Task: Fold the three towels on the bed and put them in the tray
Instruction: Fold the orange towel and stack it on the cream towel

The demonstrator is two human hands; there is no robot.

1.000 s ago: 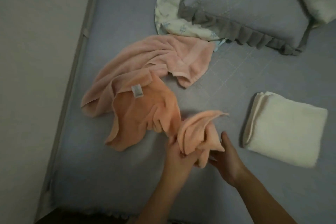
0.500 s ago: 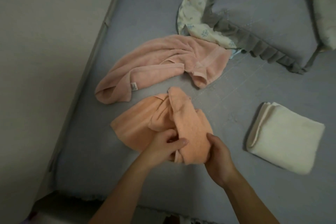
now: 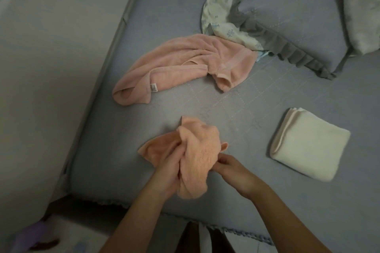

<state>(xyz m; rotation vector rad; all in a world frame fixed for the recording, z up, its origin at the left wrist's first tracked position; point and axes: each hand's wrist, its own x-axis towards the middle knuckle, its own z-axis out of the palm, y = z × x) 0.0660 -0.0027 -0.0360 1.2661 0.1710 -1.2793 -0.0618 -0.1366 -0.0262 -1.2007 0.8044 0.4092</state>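
A bunched orange towel (image 3: 195,154) is gathered near the bed's front edge, and both hands hold it. My left hand (image 3: 168,172) grips its left side, with cloth draped over the fingers. My right hand (image 3: 230,168) pinches its right edge. Farther back a pink towel (image 3: 185,65) lies crumpled and unfolded, a white label showing at its left end. To the right, a cream towel (image 3: 308,146) rests folded in a neat square. No tray is in view.
The grey bed sheet (image 3: 236,104) covers the mattress, whose left edge (image 3: 115,43) runs along the pale wall. A grey ruffled pillow (image 3: 287,16) and a floral pillow (image 3: 222,18) lie at the back right. The floor shows below the front edge.
The orange towel has been pulled off the pink towel and toward the front edge, and gathered tighter between my hands. The pink towel now lies alone. The camera view has shifted.
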